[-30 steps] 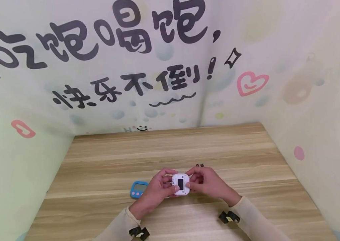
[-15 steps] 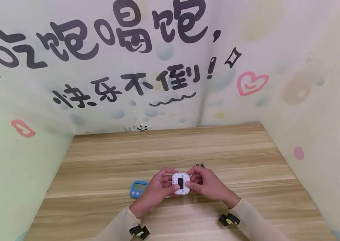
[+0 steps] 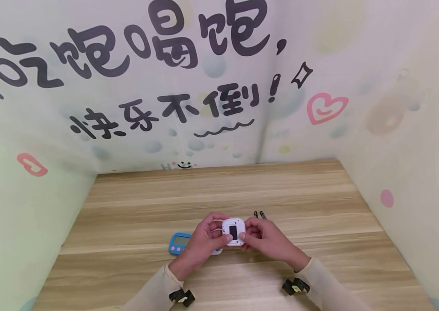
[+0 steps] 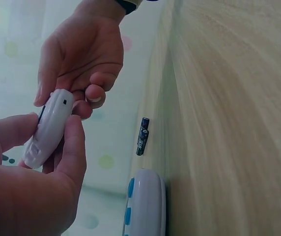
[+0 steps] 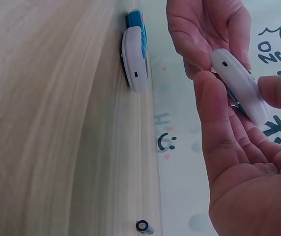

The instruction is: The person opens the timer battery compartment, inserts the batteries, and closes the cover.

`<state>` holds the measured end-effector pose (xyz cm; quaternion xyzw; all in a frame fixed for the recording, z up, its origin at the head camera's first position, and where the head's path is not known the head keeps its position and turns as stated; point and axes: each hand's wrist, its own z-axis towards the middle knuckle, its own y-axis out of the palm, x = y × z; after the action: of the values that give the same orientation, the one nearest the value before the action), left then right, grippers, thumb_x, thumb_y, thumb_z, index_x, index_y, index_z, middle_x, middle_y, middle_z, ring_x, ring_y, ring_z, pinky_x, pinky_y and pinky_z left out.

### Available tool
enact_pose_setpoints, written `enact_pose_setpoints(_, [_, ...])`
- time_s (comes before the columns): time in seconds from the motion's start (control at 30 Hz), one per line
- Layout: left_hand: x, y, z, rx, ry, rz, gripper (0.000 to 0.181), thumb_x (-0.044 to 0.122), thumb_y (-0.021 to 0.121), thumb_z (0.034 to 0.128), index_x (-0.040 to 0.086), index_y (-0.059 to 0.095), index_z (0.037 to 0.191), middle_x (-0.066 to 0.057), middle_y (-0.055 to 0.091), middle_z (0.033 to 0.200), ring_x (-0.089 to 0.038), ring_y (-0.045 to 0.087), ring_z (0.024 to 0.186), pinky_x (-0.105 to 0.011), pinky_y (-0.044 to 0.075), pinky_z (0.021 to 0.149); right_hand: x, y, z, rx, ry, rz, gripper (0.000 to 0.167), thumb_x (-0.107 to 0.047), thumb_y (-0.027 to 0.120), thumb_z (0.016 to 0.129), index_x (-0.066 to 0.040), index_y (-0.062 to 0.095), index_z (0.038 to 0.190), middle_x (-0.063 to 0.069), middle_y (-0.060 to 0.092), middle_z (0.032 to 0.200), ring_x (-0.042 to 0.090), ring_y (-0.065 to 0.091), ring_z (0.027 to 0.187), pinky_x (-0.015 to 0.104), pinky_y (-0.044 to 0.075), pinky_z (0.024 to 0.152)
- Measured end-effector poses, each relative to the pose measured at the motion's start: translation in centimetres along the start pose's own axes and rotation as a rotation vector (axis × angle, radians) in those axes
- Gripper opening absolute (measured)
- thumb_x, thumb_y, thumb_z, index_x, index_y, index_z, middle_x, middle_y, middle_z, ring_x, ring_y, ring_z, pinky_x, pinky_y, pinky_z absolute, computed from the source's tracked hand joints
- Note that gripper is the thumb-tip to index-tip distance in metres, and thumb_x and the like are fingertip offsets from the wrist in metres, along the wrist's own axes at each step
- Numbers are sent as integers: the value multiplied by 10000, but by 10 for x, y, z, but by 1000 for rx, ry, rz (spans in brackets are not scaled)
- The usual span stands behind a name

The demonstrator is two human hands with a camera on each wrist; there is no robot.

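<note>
While one edge of the white device [image 3: 233,232] is pinched by the left hand [image 3: 204,244], the opposite edge is pinched by the right hand [image 3: 269,239]. It is held above the desk [image 3: 281,185], the dark rectangle on its back turned upward. Since half a second ago, it has been shifted slightly away from the body, and more of a second white device [image 3: 217,251], partly hidden by the left hand, has been uncovered; the grip seems merely adjusted, the back apparently still being worked on. Farther out, a blue device [image 3: 179,244] is partly covered by the left hand, and two batteries [image 3: 262,214] are seen just beyond the right.
</note>
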<state>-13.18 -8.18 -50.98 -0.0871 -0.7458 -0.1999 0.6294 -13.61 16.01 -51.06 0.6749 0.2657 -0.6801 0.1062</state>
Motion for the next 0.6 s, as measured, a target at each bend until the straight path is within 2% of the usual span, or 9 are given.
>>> enact_pose_setpoints(0.17, [0,1,-1,0,7,-4,532,-26,744,947,49,530,1429,-129,651,1278,-195,699,1096,-392,660,924,-2,-2,0,27,-27,-11,226,-200,684,1049,-4,642,1154,181,744,994,429,772,848,475,679,718])
enact_pose_setpoints(0.4, [0,-2,1,39,50,61,515,50,765,960,69,601,1448,-172,651,1420,-290,654,1299,-233,592,1008,-6,-5,2,101,-60,54,236,-197,667,1061,-33,643,1230,253,698,1170,483,762,918,455,682,759])
enact_pose_setpoints(0.5, [2,-3,0,36,48,77,517,55,749,975,91,600,1469,-166,640,1448,-336,625,1349,-223,586,1018,-7,-5,2,120,-88,49,222,-167,671,1055,-37,649,1234,248,697,1188,468,763,928,474,674,785])
enact_pose_setpoints(0.6, [4,-3,-1,33,46,75,534,46,742,978,83,582,1486,-171,629,1460,-353,613,1361,-225,588,1013,-9,-5,2,147,-131,-13,214,-155,715,1024,-72,677,1218,199,721,1162,378,774,912,429,685,774])
